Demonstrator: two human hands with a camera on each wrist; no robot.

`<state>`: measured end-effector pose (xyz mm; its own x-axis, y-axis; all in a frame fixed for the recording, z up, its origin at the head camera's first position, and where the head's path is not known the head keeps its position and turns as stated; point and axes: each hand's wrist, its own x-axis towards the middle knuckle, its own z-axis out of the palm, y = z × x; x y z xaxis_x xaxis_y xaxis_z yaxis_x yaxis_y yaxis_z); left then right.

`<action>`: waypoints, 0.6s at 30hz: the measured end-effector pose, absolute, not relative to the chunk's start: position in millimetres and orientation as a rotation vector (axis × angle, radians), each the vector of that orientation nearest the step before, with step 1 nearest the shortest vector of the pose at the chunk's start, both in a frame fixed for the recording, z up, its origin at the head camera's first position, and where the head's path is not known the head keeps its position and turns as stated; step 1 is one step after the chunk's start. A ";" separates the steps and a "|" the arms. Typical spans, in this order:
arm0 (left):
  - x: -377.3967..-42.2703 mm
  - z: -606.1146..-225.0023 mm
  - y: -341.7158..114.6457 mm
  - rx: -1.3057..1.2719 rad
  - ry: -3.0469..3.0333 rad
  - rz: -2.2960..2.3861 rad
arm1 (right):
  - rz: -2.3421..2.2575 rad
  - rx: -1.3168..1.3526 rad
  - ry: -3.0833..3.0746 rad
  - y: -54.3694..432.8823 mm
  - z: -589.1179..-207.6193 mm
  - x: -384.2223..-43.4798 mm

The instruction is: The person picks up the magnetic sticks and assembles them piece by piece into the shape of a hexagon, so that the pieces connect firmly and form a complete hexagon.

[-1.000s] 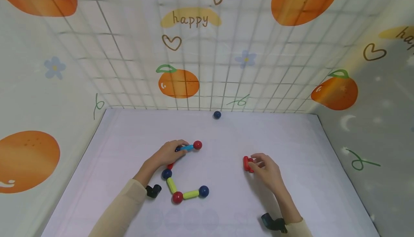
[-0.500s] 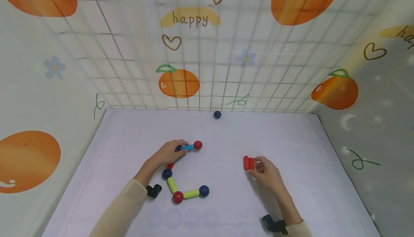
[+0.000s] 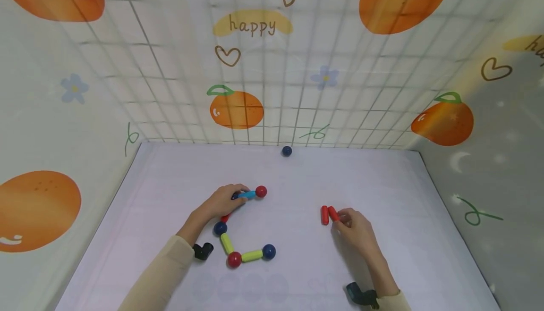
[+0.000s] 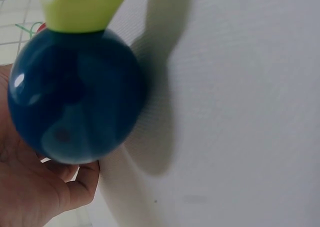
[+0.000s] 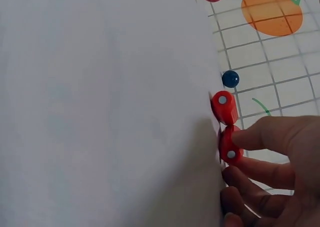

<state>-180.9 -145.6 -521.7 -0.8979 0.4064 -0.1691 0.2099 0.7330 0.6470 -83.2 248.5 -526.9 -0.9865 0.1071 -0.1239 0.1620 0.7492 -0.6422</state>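
Observation:
My left hand (image 3: 222, 201) holds the upper part of a chain of magnetic rods and balls, around a light blue rod (image 3: 247, 194) and a mostly covered dark blue ball. A red ball (image 3: 261, 191) caps that rod's far end. Below the hand the chain runs through a partly hidden red rod, a dark blue ball (image 3: 220, 228), green rods (image 3: 252, 255), a red ball (image 3: 234, 259) and another dark blue ball (image 3: 269, 252). At the right, my right hand (image 3: 357, 230) pinches a tilted red magnetic rod (image 3: 333, 214). A second red rod (image 3: 325, 215) lies just left of it.
A loose dark blue ball (image 3: 286, 151) lies by the back wall of the white table (image 3: 382, 179). Walls printed with oranges (image 3: 236, 110) stand at the back and sides. Black wrist mounts (image 3: 361, 294) sit low beside both arms.
My right hand has shifted slightly right and nearer, and the red rod in its fingers now slants apart from the other one. The left hand and the chain have stayed in place.

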 end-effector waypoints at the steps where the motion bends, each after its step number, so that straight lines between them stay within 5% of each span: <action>1: -181.0 -521.8 -145.6 0.480 2.638 0.931 | -1.054 0.227 2.868 248.7 -526.7 -83.5; 18: -179.6 -521.6 -145.2 0.468 2.633 0.923 | -1.053 0.321 2.881 252.9 -528.2 -86.5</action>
